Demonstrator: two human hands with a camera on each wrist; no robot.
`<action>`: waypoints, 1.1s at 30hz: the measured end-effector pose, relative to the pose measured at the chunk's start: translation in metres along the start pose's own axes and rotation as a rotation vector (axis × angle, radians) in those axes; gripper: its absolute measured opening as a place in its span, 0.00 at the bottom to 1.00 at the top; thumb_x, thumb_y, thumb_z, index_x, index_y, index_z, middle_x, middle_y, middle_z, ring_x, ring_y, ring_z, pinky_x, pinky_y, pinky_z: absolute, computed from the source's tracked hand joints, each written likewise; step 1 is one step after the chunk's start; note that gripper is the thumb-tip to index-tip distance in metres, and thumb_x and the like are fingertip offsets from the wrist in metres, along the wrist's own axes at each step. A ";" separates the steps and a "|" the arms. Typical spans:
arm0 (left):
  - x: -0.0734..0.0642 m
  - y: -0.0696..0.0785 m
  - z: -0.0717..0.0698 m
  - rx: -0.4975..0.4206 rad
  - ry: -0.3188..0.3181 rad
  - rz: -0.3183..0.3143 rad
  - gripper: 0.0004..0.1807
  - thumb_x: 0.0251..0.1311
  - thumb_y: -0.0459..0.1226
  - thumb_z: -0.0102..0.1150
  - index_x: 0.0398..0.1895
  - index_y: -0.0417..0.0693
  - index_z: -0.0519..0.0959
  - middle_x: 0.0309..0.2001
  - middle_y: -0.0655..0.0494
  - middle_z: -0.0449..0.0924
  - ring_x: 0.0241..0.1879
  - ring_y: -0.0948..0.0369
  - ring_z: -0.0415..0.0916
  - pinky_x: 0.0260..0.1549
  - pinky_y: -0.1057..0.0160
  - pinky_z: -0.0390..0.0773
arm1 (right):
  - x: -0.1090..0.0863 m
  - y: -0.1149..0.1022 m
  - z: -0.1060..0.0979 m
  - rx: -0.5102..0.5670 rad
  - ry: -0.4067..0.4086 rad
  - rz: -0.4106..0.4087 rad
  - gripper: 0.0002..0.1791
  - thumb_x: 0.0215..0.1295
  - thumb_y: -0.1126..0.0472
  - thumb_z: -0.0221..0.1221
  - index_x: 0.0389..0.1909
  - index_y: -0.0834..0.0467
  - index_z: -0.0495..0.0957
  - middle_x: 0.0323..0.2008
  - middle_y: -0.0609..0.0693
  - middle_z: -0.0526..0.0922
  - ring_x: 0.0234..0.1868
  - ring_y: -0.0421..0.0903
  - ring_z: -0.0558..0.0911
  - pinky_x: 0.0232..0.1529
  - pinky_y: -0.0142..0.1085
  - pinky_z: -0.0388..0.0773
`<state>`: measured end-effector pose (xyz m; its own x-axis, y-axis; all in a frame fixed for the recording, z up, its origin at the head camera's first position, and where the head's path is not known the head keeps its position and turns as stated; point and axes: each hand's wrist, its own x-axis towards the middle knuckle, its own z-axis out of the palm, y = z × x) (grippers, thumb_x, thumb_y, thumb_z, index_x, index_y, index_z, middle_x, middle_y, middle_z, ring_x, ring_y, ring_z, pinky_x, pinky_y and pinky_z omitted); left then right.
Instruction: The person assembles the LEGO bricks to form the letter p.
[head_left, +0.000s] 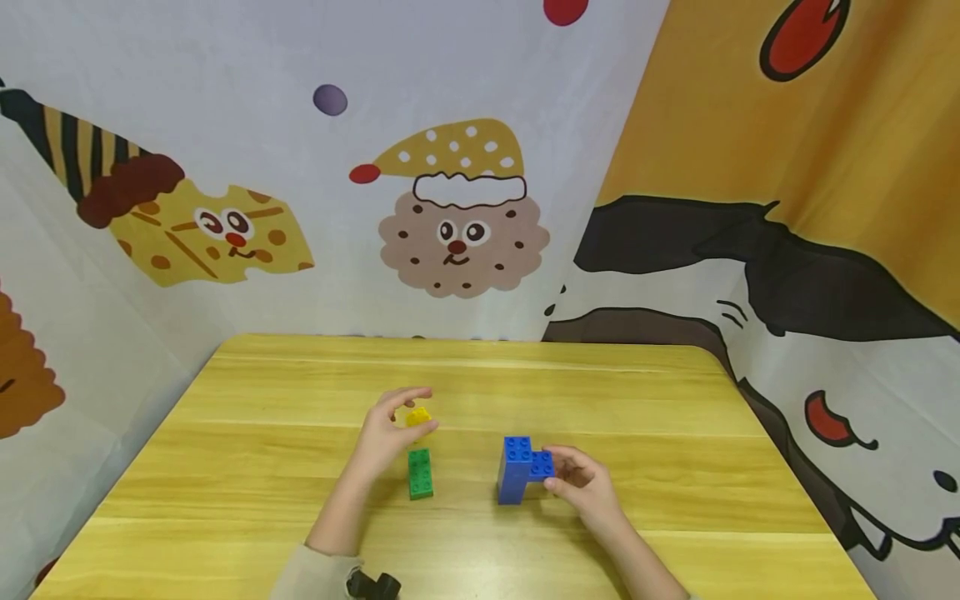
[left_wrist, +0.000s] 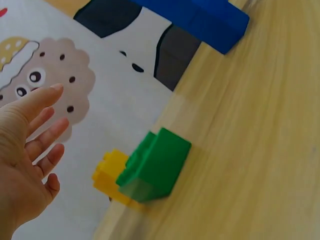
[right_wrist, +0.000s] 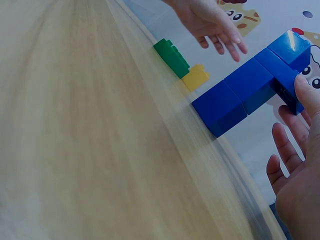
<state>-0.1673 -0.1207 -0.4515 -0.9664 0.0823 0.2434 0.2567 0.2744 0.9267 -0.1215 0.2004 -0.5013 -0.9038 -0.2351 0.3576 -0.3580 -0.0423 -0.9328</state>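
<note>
Left hand (head_left: 381, 435): fingers wide, holding nothing. Right hand (head_left: 592, 493) pinches the blue tower (head_left: 513, 479); a hard tug could tip it.

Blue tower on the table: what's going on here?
A person is handling toy bricks at a wood-grained table. The right hand pinches the side brick that juts from the upright blue tower, just below its top. The left hand is open above the yellow brick, holding nothing. The green brick lies on the table, nearer the person than the yellow one. Neither is part of the tower.
</note>
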 end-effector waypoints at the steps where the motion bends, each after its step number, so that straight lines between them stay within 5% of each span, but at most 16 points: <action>1: 0.001 -0.003 -0.001 0.001 -0.001 -0.006 0.24 0.50 0.37 0.72 0.54 0.51 0.80 0.53 0.55 0.76 0.52 0.49 0.66 0.52 0.39 0.58 | 0.000 0.000 0.000 0.001 0.000 0.001 0.20 0.58 0.74 0.62 0.51 0.75 0.71 0.36 0.50 0.82 0.37 0.44 0.80 0.34 0.33 0.78; 17: 0.003 -0.035 -0.005 0.042 -0.006 -0.076 0.28 0.49 0.32 0.72 0.57 0.40 0.77 0.55 0.50 0.75 0.51 0.50 0.66 0.50 0.46 0.67 | 0.000 -0.002 0.000 -0.010 0.000 0.010 0.20 0.59 0.73 0.62 0.52 0.74 0.72 0.36 0.50 0.82 0.37 0.46 0.80 0.35 0.34 0.78; 33: 0.001 -0.054 -0.003 0.100 -0.001 -0.088 0.27 0.49 0.32 0.72 0.56 0.42 0.78 0.56 0.48 0.74 0.51 0.51 0.68 0.51 0.48 0.71 | 0.000 -0.001 0.001 0.002 -0.005 0.007 0.19 0.59 0.77 0.59 0.52 0.73 0.72 0.35 0.50 0.81 0.35 0.41 0.79 0.32 0.33 0.77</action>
<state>-0.1822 -0.1387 -0.5006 -0.9852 0.0549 0.1621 0.1708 0.3750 0.9111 -0.1211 0.1998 -0.5002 -0.9051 -0.2398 0.3511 -0.3516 -0.0423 -0.9352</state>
